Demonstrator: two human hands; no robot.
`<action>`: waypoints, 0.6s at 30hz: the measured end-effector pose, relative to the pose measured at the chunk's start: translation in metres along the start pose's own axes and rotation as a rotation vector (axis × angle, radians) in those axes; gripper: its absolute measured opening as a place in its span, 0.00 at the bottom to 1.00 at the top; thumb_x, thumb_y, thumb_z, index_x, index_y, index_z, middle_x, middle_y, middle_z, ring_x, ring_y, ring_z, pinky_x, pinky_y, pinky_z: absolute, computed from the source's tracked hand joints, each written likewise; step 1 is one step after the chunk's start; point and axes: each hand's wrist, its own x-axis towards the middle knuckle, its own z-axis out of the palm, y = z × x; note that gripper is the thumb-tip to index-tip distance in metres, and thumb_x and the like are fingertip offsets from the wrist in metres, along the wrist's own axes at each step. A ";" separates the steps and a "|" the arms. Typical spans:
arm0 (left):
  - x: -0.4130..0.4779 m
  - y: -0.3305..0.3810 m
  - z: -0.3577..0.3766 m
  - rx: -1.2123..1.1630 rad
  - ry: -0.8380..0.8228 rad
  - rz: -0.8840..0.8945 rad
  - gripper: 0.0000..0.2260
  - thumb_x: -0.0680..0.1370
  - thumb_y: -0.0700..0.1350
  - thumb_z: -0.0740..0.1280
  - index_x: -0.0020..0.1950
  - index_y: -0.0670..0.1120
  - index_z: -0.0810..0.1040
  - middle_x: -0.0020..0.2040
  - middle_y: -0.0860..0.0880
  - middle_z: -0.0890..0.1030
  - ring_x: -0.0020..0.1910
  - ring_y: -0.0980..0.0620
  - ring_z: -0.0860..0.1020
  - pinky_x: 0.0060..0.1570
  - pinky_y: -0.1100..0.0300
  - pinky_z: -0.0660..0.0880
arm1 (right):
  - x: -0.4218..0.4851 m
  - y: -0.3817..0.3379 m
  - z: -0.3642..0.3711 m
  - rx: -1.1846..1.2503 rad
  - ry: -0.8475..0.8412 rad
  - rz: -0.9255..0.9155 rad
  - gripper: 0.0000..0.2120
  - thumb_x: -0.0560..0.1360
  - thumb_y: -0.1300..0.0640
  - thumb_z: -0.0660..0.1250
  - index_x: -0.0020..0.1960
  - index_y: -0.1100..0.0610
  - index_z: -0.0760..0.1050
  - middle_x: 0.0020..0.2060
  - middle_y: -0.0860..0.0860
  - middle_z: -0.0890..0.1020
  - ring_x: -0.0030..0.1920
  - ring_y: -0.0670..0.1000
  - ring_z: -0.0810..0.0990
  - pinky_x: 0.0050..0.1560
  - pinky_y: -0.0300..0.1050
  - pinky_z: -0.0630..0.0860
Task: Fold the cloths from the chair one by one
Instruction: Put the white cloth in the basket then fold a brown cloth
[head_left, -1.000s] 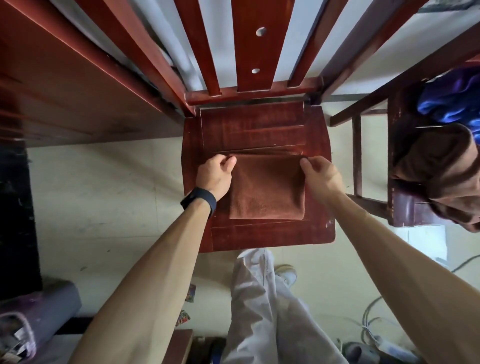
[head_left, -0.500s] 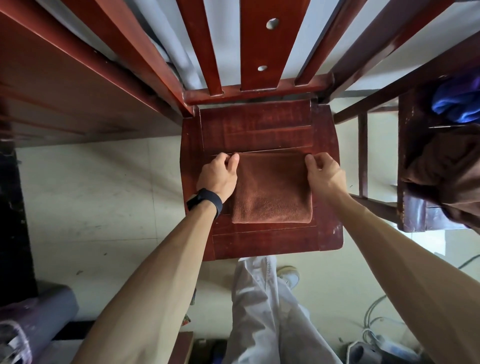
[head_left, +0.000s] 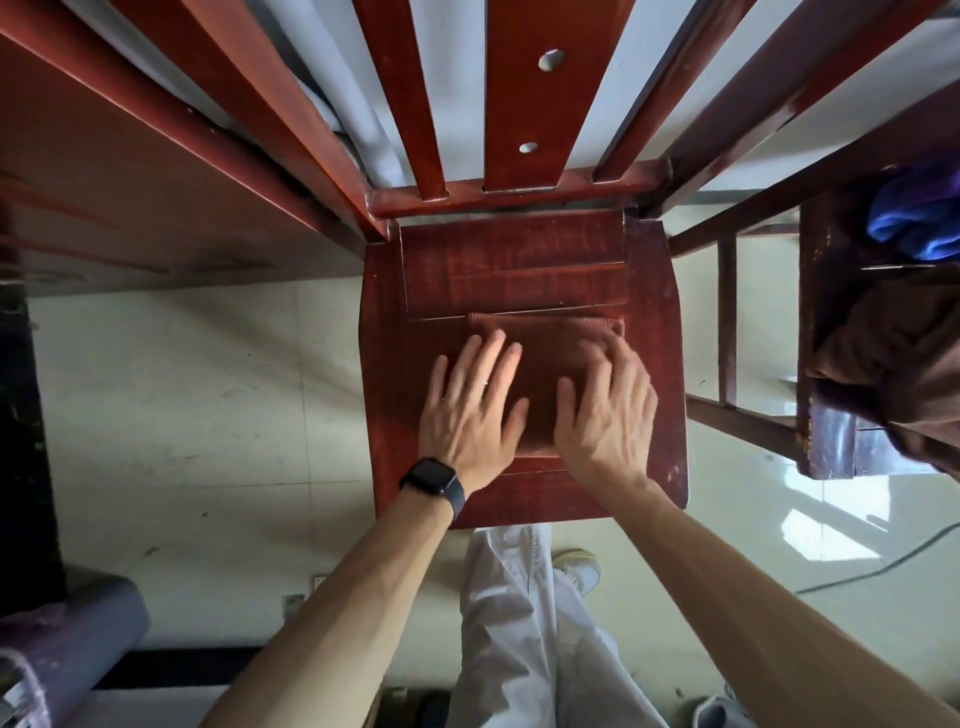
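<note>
A folded brown cloth (head_left: 545, 338) lies flat on the seat of a red-brown wooden chair (head_left: 509, 260) in the middle of the view. My left hand (head_left: 475, 410), with a dark watch on the wrist, lies palm down on the cloth's left half, fingers straight and spread. Palm down on the right half is my right hand (head_left: 608, 410), its fingers slightly blurred. Both hands cover most of the cloth; only its far edge and a strip between the hands show. On a second chair (head_left: 826, 364) at the right lie a brown cloth (head_left: 893, 353) and a blue cloth (head_left: 919, 223).
A dark wooden desk edge (head_left: 156, 182) runs along the upper left. Pale floor tiles (head_left: 208, 415) surround the chair. My legs in light trousers (head_left: 519, 623) stand just in front of the seat. A grey roll (head_left: 67, 634) lies at the lower left, a cable (head_left: 883, 561) at the right.
Both hands let go of the cloth's far corners and moved back onto its top. They now press flat on it with fingers straight.
</note>
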 end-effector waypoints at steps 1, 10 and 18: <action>-0.001 0.000 0.005 0.033 -0.046 0.028 0.28 0.81 0.57 0.57 0.79 0.50 0.58 0.80 0.50 0.57 0.79 0.49 0.56 0.74 0.42 0.55 | -0.001 0.002 0.005 -0.047 -0.070 -0.061 0.25 0.81 0.49 0.57 0.77 0.53 0.61 0.78 0.53 0.60 0.77 0.56 0.59 0.72 0.58 0.62; 0.004 -0.016 0.030 0.093 -0.133 -0.049 0.36 0.78 0.65 0.53 0.81 0.53 0.46 0.81 0.51 0.44 0.80 0.52 0.46 0.74 0.39 0.46 | 0.006 0.042 0.026 -0.192 -0.227 -0.089 0.33 0.82 0.35 0.46 0.82 0.46 0.41 0.82 0.49 0.42 0.81 0.50 0.42 0.78 0.64 0.44; 0.008 0.010 -0.011 -0.201 -0.048 -0.527 0.32 0.79 0.56 0.63 0.77 0.41 0.63 0.75 0.39 0.65 0.71 0.40 0.67 0.68 0.44 0.67 | 0.007 0.007 -0.001 0.224 -0.123 0.534 0.30 0.80 0.44 0.59 0.79 0.51 0.56 0.73 0.56 0.65 0.72 0.59 0.64 0.70 0.58 0.64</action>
